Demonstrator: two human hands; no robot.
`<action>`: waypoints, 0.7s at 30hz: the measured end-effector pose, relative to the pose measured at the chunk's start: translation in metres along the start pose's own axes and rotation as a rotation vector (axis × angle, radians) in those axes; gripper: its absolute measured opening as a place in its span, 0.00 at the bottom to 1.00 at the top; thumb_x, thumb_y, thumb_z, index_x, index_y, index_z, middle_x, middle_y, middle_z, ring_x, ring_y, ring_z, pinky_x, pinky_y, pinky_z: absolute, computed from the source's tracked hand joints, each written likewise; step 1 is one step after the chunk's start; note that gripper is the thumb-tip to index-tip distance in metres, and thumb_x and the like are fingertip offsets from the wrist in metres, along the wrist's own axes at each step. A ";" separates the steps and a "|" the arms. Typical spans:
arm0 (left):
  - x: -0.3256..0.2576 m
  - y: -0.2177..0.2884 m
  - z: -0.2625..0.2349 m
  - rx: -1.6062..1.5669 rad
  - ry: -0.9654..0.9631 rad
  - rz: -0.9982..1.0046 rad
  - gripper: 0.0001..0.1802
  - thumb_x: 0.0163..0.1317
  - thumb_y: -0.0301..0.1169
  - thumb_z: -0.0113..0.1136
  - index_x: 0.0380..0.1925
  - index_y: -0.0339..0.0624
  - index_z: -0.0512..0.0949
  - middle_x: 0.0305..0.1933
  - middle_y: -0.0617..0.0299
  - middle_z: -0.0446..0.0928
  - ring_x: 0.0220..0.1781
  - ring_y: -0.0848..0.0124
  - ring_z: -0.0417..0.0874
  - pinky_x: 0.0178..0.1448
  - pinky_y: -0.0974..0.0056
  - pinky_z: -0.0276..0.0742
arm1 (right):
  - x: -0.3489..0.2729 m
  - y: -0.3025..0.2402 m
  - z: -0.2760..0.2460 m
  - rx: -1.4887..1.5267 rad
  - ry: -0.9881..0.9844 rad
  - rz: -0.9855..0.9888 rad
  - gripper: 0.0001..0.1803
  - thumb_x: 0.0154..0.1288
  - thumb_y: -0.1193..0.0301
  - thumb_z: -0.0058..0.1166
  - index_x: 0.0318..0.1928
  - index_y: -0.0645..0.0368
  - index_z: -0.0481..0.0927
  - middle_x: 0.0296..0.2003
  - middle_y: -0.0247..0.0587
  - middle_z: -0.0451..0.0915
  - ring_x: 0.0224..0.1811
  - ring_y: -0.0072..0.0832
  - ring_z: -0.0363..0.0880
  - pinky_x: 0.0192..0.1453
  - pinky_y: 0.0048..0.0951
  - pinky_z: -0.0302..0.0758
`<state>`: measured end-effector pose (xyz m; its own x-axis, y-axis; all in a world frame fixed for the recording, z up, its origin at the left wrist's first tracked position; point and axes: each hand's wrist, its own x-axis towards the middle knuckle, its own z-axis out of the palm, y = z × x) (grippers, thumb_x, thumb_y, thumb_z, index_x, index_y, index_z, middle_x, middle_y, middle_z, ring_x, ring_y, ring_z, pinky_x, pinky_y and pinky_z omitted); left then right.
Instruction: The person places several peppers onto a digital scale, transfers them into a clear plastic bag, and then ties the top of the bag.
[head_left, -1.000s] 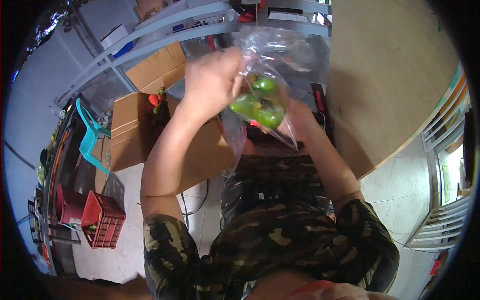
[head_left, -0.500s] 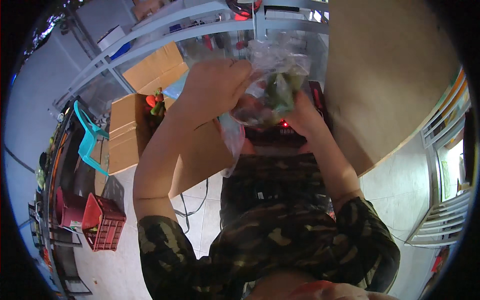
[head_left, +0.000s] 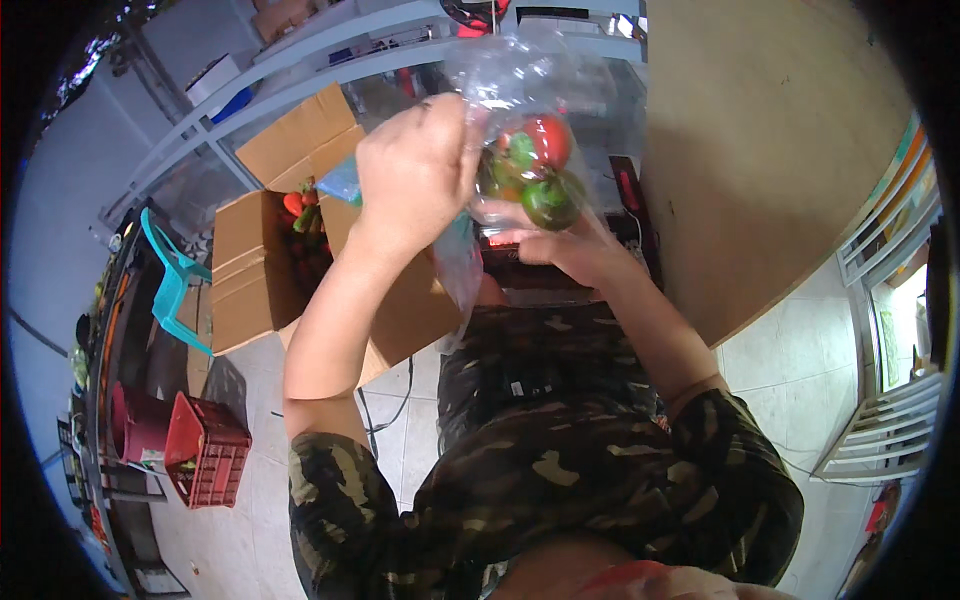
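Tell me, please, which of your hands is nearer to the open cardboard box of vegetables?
Left. The left hand grips the clear bag just right of the cardboard box; the right hand supports the bag farther right.

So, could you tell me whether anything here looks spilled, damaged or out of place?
Nothing stands out. The left hand grips the clear bag of tomatoes, the right hand supports it below, and nothing has spilled.

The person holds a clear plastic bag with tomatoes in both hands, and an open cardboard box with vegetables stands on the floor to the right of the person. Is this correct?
Not quite. The head view shows the open cardboard box on the person's left, not right. The rest holds: left hand and right hand hold the clear plastic bag of tomatoes.
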<state>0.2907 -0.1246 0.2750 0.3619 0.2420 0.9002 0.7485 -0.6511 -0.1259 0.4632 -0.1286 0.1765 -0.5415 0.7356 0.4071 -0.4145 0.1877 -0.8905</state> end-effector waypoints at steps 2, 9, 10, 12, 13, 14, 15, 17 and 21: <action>0.003 0.004 -0.003 -0.024 -0.059 0.069 0.07 0.46 0.29 0.57 0.22 0.42 0.69 0.21 0.58 0.70 0.24 0.58 0.73 0.28 0.59 0.68 | 0.007 0.015 -0.012 0.206 0.036 -0.041 0.30 0.50 0.75 0.58 0.56 0.58 0.64 0.52 0.38 0.67 0.56 0.29 0.65 0.52 0.39 0.72; 0.000 0.009 -0.017 0.044 -0.166 0.415 0.11 0.36 0.34 0.55 0.24 0.49 0.71 0.26 0.66 0.69 0.30 0.68 0.71 0.31 0.64 0.61 | 0.002 -0.007 -0.002 -0.590 -0.051 -0.211 0.27 0.49 0.65 0.59 0.51 0.56 0.68 0.43 0.41 0.72 0.47 0.34 0.69 0.52 0.36 0.67; -0.003 0.010 -0.017 0.071 -0.166 0.446 0.12 0.35 0.34 0.56 0.25 0.49 0.72 0.28 0.66 0.70 0.31 0.68 0.71 0.31 0.64 0.60 | 0.000 -0.009 -0.003 -0.732 -0.101 -0.263 0.26 0.50 0.62 0.58 0.50 0.56 0.69 0.41 0.41 0.73 0.44 0.34 0.71 0.49 0.35 0.69; -0.010 0.013 -0.015 0.107 -0.032 0.501 0.13 0.36 0.36 0.54 0.28 0.52 0.74 0.30 0.69 0.70 0.33 0.71 0.71 0.36 0.64 0.59 | -0.001 0.002 -0.006 -0.253 -0.296 -0.060 0.23 0.53 0.60 0.55 0.48 0.55 0.70 0.35 0.40 0.75 0.36 0.33 0.74 0.40 0.35 0.71; -0.011 0.015 -0.010 0.112 0.078 0.543 0.14 0.35 0.36 0.55 0.28 0.53 0.75 0.31 0.69 0.70 0.34 0.71 0.70 0.37 0.64 0.59 | -0.001 0.027 -0.014 0.367 -0.409 0.190 0.22 0.55 0.59 0.54 0.47 0.55 0.70 0.33 0.40 0.75 0.31 0.32 0.74 0.35 0.34 0.72; -0.014 0.015 -0.006 0.118 0.187 0.578 0.15 0.35 0.37 0.55 0.29 0.53 0.75 0.31 0.70 0.70 0.35 0.71 0.70 0.39 0.64 0.58 | -0.002 0.038 -0.020 0.607 -0.429 0.303 0.21 0.56 0.59 0.53 0.47 0.55 0.70 0.31 0.39 0.75 0.27 0.31 0.74 0.31 0.33 0.72; -0.018 0.017 -0.006 0.038 0.136 0.545 0.17 0.36 0.36 0.58 0.31 0.50 0.77 0.34 0.68 0.71 0.37 0.70 0.71 0.45 0.63 0.58 | -0.003 0.048 -0.025 0.842 -0.431 0.425 0.20 0.58 0.59 0.51 0.47 0.55 0.70 0.29 0.39 0.75 0.24 0.29 0.74 0.27 0.33 0.72; -0.025 0.016 -0.008 -0.383 -0.079 0.250 0.12 0.43 0.35 0.58 0.31 0.48 0.77 0.35 0.66 0.74 0.41 0.69 0.71 0.47 0.62 0.58 | -0.007 0.042 -0.025 0.540 -0.298 0.402 0.20 0.60 0.59 0.48 0.48 0.56 0.69 0.26 0.38 0.74 0.21 0.27 0.73 0.23 0.30 0.71; -0.052 0.014 -0.009 -1.404 -0.261 -0.843 0.09 0.58 0.32 0.54 0.30 0.36 0.76 0.27 0.64 0.74 0.32 0.74 0.72 0.39 0.70 0.66 | -0.004 -0.026 0.002 -0.102 0.055 0.574 0.15 0.61 0.63 0.50 0.42 0.60 0.75 0.25 0.38 0.76 0.25 0.24 0.74 0.29 0.28 0.72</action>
<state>0.2776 -0.1530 0.2298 0.3268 0.8525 0.4081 -0.2304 -0.3469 0.9092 0.4744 -0.1378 0.1983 -0.6186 0.7703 -0.1552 0.0080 -0.1913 -0.9815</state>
